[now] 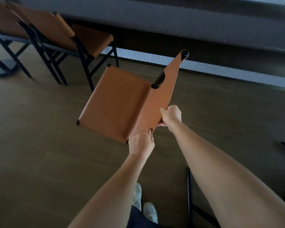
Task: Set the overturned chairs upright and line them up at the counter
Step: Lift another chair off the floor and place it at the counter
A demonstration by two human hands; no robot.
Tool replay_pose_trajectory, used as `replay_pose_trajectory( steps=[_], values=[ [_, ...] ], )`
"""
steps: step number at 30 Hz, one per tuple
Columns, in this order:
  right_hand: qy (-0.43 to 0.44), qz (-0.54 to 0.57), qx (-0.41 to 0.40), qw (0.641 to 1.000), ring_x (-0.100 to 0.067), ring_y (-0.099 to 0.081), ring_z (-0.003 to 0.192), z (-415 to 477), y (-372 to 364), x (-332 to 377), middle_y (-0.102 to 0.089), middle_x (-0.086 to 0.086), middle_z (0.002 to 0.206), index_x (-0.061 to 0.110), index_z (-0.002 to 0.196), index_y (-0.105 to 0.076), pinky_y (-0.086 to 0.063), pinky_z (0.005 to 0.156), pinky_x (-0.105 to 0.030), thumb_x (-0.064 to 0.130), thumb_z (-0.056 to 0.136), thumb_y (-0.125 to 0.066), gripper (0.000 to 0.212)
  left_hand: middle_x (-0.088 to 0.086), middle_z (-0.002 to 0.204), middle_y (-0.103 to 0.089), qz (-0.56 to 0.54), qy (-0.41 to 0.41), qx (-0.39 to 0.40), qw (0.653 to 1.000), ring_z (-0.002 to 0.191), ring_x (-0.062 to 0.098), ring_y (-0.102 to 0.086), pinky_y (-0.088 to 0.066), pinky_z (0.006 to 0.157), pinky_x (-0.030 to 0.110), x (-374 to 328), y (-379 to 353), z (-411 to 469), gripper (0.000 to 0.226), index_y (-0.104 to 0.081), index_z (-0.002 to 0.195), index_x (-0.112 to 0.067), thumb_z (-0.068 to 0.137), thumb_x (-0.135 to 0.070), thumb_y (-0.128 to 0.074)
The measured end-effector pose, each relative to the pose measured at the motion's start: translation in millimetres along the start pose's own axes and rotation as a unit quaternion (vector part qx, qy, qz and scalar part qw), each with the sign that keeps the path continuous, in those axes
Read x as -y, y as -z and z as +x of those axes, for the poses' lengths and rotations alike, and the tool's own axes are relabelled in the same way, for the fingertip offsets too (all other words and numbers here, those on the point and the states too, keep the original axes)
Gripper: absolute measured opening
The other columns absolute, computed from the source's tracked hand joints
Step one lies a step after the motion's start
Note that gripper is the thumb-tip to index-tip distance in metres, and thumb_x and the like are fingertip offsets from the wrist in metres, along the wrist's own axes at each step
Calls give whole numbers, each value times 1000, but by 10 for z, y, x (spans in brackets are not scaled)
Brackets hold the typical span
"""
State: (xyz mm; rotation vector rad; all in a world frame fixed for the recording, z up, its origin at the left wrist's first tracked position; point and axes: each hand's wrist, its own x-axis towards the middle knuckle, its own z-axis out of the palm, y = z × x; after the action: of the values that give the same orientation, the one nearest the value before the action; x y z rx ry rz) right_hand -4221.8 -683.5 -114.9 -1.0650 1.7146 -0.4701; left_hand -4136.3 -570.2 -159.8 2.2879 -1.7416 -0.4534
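The tan chair (pixel 118 102) sits seat-up over the floor (pixel 39 129), angled, near the upright chair (pixel 89 38) at the counter (pixel 171 18). The right hand (pixel 170 116) grips the backrest's top edge. The left hand (pixel 141 143) grips the backrest's near end at the seat corner.

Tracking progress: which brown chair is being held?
The middle chair, gripped by the left hand and right hand; the two left chairs stand untouched at the counter.

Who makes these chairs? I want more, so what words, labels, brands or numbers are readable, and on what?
None readable: the held chair, the upright chairs, the counter front and the floor show no words, labels, brands or numbers.
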Motion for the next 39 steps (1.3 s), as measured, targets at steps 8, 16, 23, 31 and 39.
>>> replay_pose_trajectory(
  steps=[8, 16, 23, 31, 39],
  values=[
    [15, 83, -23, 996, -26, -73, 82, 316, 65, 184, -69, -14, 104, 6, 114, -62, -63, 66, -41, 17, 100, -53, 20, 2, 79, -67, -27, -10, 15, 999, 72, 25, -64, -37, 59, 29, -222, 116, 632, 20, -60, 94, -19, 98, -26, -42],
    [9, 99, -12, 995, -27, -73, 83, 763, 228, 441, -70, -16, 101, 7, 100, -64, -63, 66, -41, 17, 101, -52, 15, 3, 86, -69, -29, 1, 21, 999, 79, 26, -64, -38, 62, 29, -491, 164, 1206, 24, -64, 96, -18, 98, -22, -41],
    [-2, 99, 9, 995, -23, -72, 78, 1270, 400, 672, -70, -14, 100, 6, 104, -65, -63, 66, -42, 16, 101, -51, 17, 3, 90, -69, -17, 16, 39, 999, 81, 24, -64, -42, 63, 29, -742, 165, 1721, 22, -66, 98, -19, 97, -20, -43],
    [1, 70, 12, 997, -23, -73, 62, 1623, 518, 831, -71, -17, 88, 0, 85, -66, -60, 51, -32, 7, 99, -51, 22, -5, 71, -55, 15, 20, 52, 998, 65, 20, -55, -41, 59, 28, -893, 116, 2080, 19, -64, 96, -19, 92, -13, -47],
    [34, 47, -8, 998, -29, -72, 69, 1559, 454, 812, -70, -19, 90, -9, 91, -63, -62, 57, -37, 8, 99, -50, 23, -7, 64, -47, 65, 3, 118, 991, 60, 16, -51, -43, 58, 28, -914, 261, 2118, 10, -60, 97, -18, 91, -14, -55]
  ],
)
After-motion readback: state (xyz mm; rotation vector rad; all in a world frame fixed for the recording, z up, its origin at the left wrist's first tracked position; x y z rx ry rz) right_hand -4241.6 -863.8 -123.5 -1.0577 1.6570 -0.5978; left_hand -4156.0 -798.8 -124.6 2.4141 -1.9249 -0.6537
